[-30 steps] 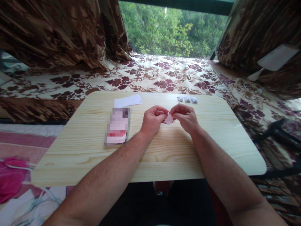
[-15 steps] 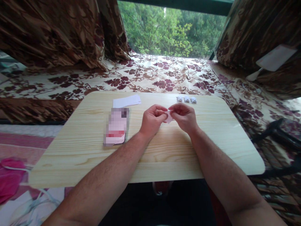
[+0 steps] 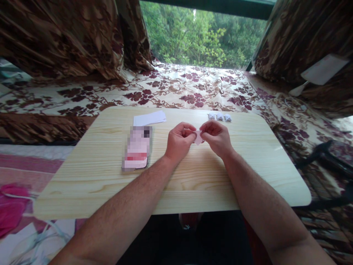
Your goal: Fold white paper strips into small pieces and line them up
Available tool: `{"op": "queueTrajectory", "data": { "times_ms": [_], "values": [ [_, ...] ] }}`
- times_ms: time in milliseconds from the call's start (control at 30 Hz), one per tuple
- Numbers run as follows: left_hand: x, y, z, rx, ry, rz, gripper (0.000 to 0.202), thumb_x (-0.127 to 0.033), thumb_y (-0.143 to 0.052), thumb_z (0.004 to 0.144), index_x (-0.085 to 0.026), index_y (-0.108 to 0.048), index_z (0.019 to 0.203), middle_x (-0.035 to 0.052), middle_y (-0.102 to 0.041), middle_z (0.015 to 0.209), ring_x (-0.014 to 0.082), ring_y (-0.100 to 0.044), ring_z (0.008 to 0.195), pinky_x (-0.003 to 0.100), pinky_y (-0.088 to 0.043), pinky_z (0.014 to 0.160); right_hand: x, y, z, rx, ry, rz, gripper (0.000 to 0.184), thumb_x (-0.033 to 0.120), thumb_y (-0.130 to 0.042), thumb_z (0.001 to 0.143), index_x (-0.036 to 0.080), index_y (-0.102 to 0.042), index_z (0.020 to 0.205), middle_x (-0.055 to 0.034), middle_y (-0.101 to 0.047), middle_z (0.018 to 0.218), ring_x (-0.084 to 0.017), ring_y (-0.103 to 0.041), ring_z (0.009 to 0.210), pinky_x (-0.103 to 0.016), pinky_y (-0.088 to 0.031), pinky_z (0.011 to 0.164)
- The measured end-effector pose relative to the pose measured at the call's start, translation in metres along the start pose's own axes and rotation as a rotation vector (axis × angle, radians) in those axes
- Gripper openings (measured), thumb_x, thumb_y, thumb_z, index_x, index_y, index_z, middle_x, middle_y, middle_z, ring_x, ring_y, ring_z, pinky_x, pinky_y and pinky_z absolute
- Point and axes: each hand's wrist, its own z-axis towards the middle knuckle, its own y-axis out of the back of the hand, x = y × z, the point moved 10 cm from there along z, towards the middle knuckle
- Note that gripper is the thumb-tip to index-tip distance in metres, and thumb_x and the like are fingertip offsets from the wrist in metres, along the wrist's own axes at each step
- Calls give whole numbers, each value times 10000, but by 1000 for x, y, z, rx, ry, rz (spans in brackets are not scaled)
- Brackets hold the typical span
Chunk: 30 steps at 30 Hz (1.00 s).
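Note:
Both my hands meet over the middle of a light wooden table [image 3: 193, 184]. Between them is a small folded piece of white paper [image 3: 198, 137]. My left hand [image 3: 179, 142] pinches its left side with curled fingers. My right hand [image 3: 216, 138] pinches its right side, fingers also curled. Most of the paper is hidden behind my fingers. Three small folded white paper pieces [image 3: 220, 116] sit in a row at the table's far edge, beyond my right hand.
A phone [image 3: 137, 148] lies flat left of my left hand. A stack of white paper sheets [image 3: 149, 118] lies behind it. Flowered fabric [image 3: 179, 88] covers the surface beyond the table. Brown curtains [image 3: 68, 36] frame a window with trees [image 3: 198, 33].
The paper piece has risen slightly between my fingers and my fingertips have shifted on it. My hands stay at the same spot.

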Motion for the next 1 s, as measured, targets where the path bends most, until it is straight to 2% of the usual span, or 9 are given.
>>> {"op": "queueTrajectory", "data": {
  "times_ms": [333,767,1000],
  "values": [
    [-1,4,1,-33,-49,31,122,-145,-686,673,-184,-693,789,-30,-629,629,102,-550,565,219,-427,541,-2,3,-1,-63,-1,58,93,142,-660,661,208,-650,727,34,-606,660,-103,-509,581,-250,-410,545],
    [5,6,1,-95,-13,-26,103,-118,-667,631,-183,-680,710,-49,-587,558,88,-516,522,209,-412,535,1,-1,-3,-90,10,76,82,134,-648,643,206,-683,660,29,-618,624,-111,-502,586,-256,-391,556],
    [9,8,0,-137,46,-61,79,-117,-667,617,-176,-682,666,-39,-598,538,90,-514,505,210,-406,513,0,-1,-4,-57,-15,58,78,138,-645,643,193,-700,652,32,-618,602,-101,-492,558,-250,-369,537]
  ]
}}
